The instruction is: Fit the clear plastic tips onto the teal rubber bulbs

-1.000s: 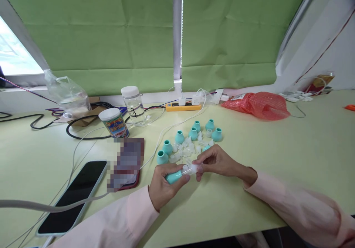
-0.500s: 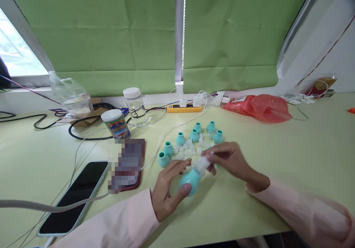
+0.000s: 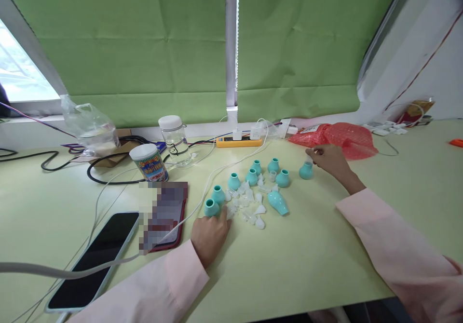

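While at a teal bulb (image 3: 306, 170), right hand (image 3: 331, 161) far from table edge (image 3: 325, 307).

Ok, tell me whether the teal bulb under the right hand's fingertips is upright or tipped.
Upright: the teal bulb stands wide end down on the table, a translucent piece atop it at the right hand.

Glossy, smooth plastic on the bulbs (image 3: 278, 202), centre frame; bumpy, shiny plastic on the bag (image 3: 342, 139), right; matt cloth sleeves (image 3: 383, 236) below!

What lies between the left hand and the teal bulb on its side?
Small clear and whitish plastic pieces, scattered on the table, in the head view.
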The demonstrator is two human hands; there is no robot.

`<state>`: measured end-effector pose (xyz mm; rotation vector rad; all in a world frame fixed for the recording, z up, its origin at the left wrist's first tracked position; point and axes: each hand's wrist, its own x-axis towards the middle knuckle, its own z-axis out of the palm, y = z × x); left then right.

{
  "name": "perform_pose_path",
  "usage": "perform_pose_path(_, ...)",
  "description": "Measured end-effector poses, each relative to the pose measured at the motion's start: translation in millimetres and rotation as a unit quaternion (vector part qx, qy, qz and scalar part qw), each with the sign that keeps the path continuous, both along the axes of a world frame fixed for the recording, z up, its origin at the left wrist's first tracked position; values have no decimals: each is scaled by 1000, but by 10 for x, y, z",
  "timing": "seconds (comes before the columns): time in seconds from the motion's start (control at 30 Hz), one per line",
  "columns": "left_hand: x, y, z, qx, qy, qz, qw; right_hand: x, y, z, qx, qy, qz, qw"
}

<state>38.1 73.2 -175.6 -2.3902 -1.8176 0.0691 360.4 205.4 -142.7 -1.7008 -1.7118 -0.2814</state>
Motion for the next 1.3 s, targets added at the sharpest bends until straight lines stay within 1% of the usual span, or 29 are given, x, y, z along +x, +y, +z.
perform_pose_path(0.13, 5, 5, 19, -17, -16, -2, 1000, 59, -10, 7, -54, -22, -34, 998)
perform_pose_path(0.2, 9, 3, 15, -16, -24, -5, 1000, 85, -23, 47, -64, -28, -52, 996)
perform_pose_path(0.23, 12, 0, 11, -15, -30, -7, 999, 88, -35, 76, -57, -33, -71, 995)
perform_pose_path(0.3, 18, -12, -1, -9, -44, -11, 999, 45, -83, 141, 5, -43, -123, 991)
perform_pose_path(0.33, 22, -19, -9, -4, -49, -13, 999, -12, -125, 169, 53, -50, -137, 988)
perform_pose_path(0.37, 24, -28, -18, 3, -53, -18, 998, -98, -181, 189, 106, -57, -131, 984)
perform_pose_path(0.4, 26, -36, -27, 9, -55, -25, 998, -215, -254, 195, 155, -64, -99, 981)
perform_pose_path(0.47, 26, -51, -46, 19, -56, -38, 998, -524, -444, 158, 196, -79, 49, 976)
perform_pose_path(0.5, 24, -57, -53, 22, -55, -43, 997, -701, -556, 115, 187, -92, 145, 967)
perform_pose_path(0.53, 21, -62, -60, 24, -54, -46, 997, -880, -671, 58, 150, -118, 248, 950)
perform_pose_path(0.57, 18, -66, -64, 25, -53, -47, 997, -1048, -784, -9, 106, -158, 339, 921)
perform_pose_path(0.6, 16, -68, -67, 26, -53, -49, 997, -1197, -888, -80, 65, -196, 382, 901)
perform_pose_path(0.67, 12, -72, -67, 26, -56, -54, 997, -1414, -1046, -217, 5, -261, 407, 875)
perform_pose_path(0.7, 13, -74, -67, 27, -59, -58, 996, -1479, -1095, -276, -15, -280, 408, 869)
perform_pose_path(0.77, 15, -74, -66, 29, -64, -62, 996, -1537, -1130, -368, -40, -299, 399, 866)
perform_pose_path(0.83, 18, -70, -71, 30, -68, -63, 995, -1531, -1105, -428, -46, -292, 392, 871)
perform_pose_path(0.93, 13, -55, -90, 27, -72, -57, 995, -1491, -1036, -479, -28, -250, 396, 883)
perform_pose_path(1.0, 0, -50, -99, 33, -83, -54, 995, -1476, -1018, -489, -3, -192, 409, 892)
perform_pose_path(1.07, -18, -61, -94, 64, -123, -62, 988, -1478, -1039, -473, 20, -90, 426, 900)
perform_pose_path(1.13, -34, -90, -72, 117, -199, -89, 969, -1493, -1092, -436, 14, 39, 439, 898)
perform_pose_path(1.17, -40, -109, -56, 142, -242, -109, 954, -1503, -1125, -412, -8, 105, 446, 889)
perform_pose_path(1.2, -43, -128, -40, 159, -286, -132, 936, -1512, -1157, -388, -45, 167, 456, 873)
perform_pose_path(1.23, -44, -144, -25, 167, -326, -157, 917, -1521, -1186, -364, -91, 224, 467, 850)
perform_pose_path(1.3, -40, -162, -7, 150, -396, -203, 883, -1531, -1222, -327, -188, 317, 492, 789)
